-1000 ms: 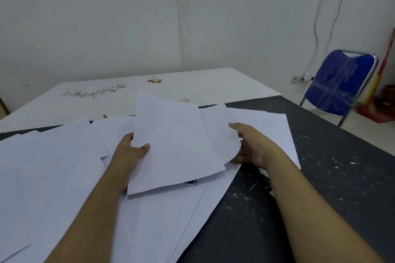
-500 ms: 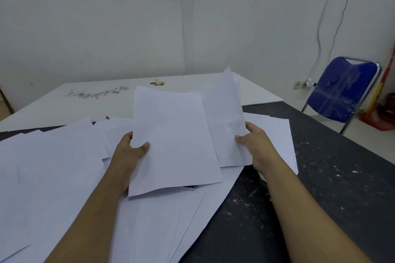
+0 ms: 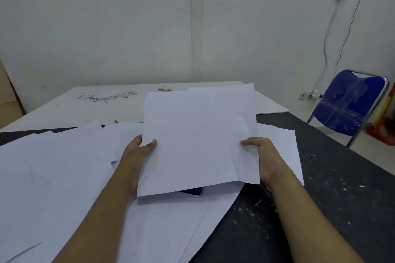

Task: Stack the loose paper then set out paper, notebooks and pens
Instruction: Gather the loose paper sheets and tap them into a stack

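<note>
Light: dim, flat, bluish | Shadows: soft (faint under held sheets) | Edges: wide-angle bowing | Focus: slightly soft

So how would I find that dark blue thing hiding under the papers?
Start at the black table, which is covered with loose white paper. Look at the sheets held up by the left hand and right hand. Just under their bottom edge peeks the dark blue thing, the only coloured thing among all the white.

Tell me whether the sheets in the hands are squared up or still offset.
Offset. The rear sheet sticks out right of and above the front sheet; the left hand and right hand pinch the side edges.
</note>
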